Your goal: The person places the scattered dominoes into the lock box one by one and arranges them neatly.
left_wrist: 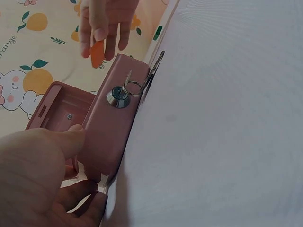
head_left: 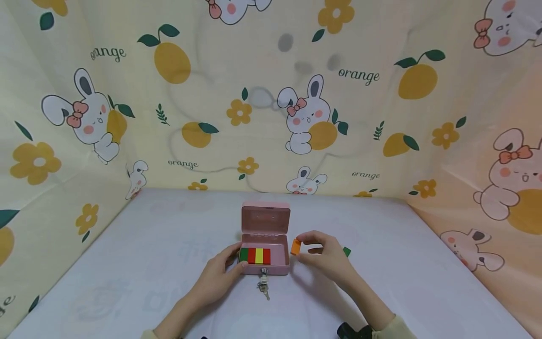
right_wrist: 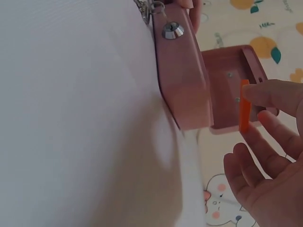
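Observation:
A small pink metal cash box [head_left: 277, 270] stands on the white table with its lid [head_left: 266, 220] raised. Inside, along its left part, a green block [head_left: 244, 254], a red block [head_left: 251, 255], a yellow block [head_left: 259, 255] and another red block [head_left: 267, 256] lie side by side. My left hand [head_left: 215, 278] grips the box's left side, thumb at the front corner. Just right of the box, my right hand [head_left: 332, 260] pinches an orange block [head_left: 295, 247] between thumb and fingertips, apart from the box; the right wrist view shows this block [right_wrist: 245, 106] edge-on.
Keys on a ring [head_left: 264, 286] hang from the lock at the box's front. A green block [head_left: 347, 251] lies on the table [head_left: 402, 282] behind my right hand, partly hidden. Beyond the table's back edge hangs a printed cloth [head_left: 254, 61]. Something black [head_left: 353, 331] shows at my right wrist.

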{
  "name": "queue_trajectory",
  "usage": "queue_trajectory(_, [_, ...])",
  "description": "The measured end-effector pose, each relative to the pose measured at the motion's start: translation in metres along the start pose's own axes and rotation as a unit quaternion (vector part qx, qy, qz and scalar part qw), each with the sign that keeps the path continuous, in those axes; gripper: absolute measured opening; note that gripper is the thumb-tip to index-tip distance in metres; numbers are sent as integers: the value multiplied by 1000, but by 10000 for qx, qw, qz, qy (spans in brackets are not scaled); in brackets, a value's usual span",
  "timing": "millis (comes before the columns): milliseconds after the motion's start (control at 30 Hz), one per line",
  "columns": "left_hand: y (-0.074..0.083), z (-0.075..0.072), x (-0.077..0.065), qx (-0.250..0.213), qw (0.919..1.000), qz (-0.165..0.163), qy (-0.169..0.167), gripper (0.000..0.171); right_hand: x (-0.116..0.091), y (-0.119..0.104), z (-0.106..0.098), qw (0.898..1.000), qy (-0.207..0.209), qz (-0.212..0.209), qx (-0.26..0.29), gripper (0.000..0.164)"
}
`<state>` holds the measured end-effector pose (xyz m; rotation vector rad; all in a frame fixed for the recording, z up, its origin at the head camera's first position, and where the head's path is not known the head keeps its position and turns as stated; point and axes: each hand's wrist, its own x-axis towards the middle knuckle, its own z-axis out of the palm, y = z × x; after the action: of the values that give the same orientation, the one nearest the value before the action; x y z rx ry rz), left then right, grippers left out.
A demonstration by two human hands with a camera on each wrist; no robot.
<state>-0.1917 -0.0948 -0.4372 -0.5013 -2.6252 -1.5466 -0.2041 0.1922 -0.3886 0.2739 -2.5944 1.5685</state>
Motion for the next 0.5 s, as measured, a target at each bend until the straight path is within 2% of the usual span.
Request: queue_trajectory(500, [2,-2,-1,39,10000,38,39,57,13,-2,14,9987,-460,-185,-72,33])
